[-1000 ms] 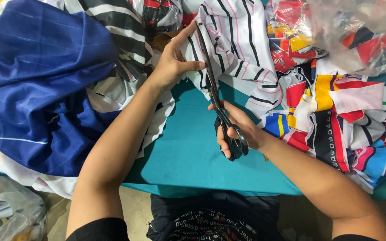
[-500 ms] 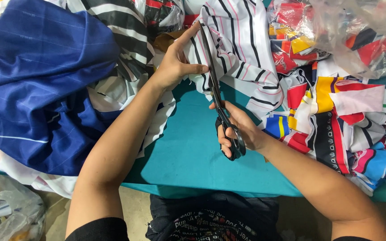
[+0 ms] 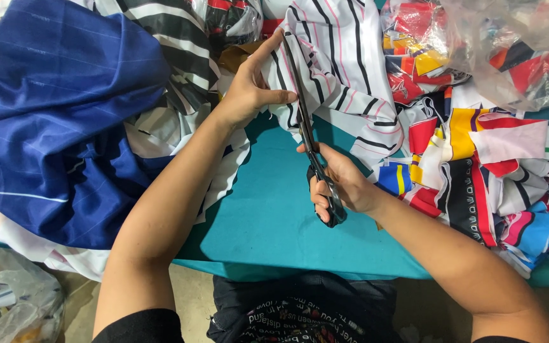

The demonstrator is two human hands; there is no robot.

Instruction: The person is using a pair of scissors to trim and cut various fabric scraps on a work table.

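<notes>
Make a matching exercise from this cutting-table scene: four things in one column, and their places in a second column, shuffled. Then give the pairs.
Things
1. scissors
2. blue cloth
3. striped white fabric
4. colourful fabric scraps

Places
A. heaped at the left side of the teal table
B. piled at the right side of the table
C. in the right hand, blades pointing away from the person
D. pinched at its edge by the left hand, next to the blades

Pairs: 1-C, 2-A, 3-D, 4-B
</notes>
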